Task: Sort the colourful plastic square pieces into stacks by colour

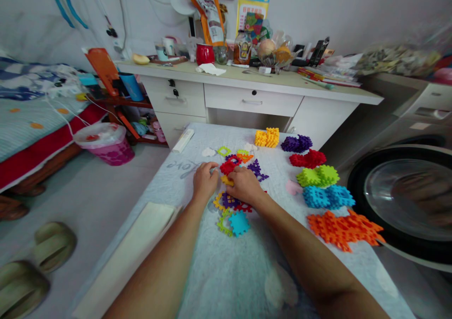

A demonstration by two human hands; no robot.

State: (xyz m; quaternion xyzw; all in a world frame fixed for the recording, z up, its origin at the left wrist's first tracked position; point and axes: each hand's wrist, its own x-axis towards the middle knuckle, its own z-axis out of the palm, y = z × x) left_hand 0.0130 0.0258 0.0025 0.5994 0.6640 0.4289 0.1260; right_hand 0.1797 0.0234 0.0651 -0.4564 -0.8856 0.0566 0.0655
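My left hand [205,182] is closed with its fingers curled, at the left of a loose pile of toothed plastic building tiles. A bit of pale blue shows at its fingertips, too small to name. My right hand [246,184] reaches over the pile, its fingers bent down onto a yellow building tile [227,180]. Just beyond the fingers is a red tile [229,165]. Purple triangular tiles [257,170] lie to the right of it. Nearer me are a purple tile [230,200], a green toothed frame [223,224] and a blue tile [239,223].
Along the table's right side run sorted stacks: yellow [267,138], purple [296,143], red [308,159], green [318,175], blue [328,197] and orange tiles [344,229]. A white box [183,140] sits at the far left corner. A washing machine [406,116] stands right, a cluttered desk [233,85] behind.
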